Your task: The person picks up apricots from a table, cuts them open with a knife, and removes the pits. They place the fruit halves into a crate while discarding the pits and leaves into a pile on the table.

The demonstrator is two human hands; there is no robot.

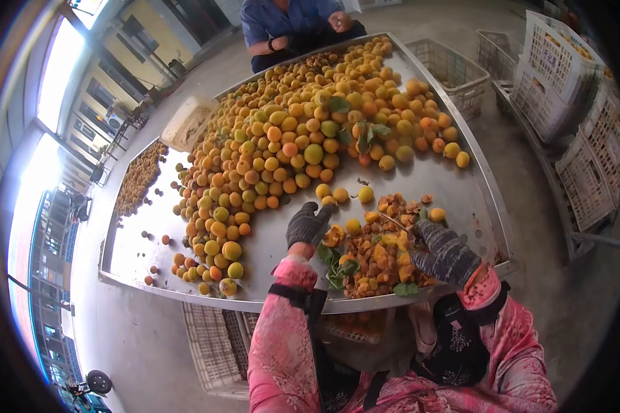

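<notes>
My left hand [308, 226], in a dark grey glove, is over the metal table with fingers apart. Its fingertips are close to a few loose apricots [329, 200], and contact is hard to judge. My right hand [449, 253], in a grey knit glove, lies with fingers spread at the right edge of a heap of split, browned apricots [382, 251]. A thin stick-like piece [393, 221] lies on that heap near its fingertips; I cannot see it gripped. Green leaves [335, 270] lie at the heap's left side. One whole apricot [437, 215] sits just above my right hand.
A large mound of apricots [275, 138] covers much of the rimmed metal table [455, 189]. A white plastic container [188, 124] stands at its left edge. Another person [289, 27] is at the far side. Plastic crates [548, 65] stand at right; another crate [213, 344] is below the table.
</notes>
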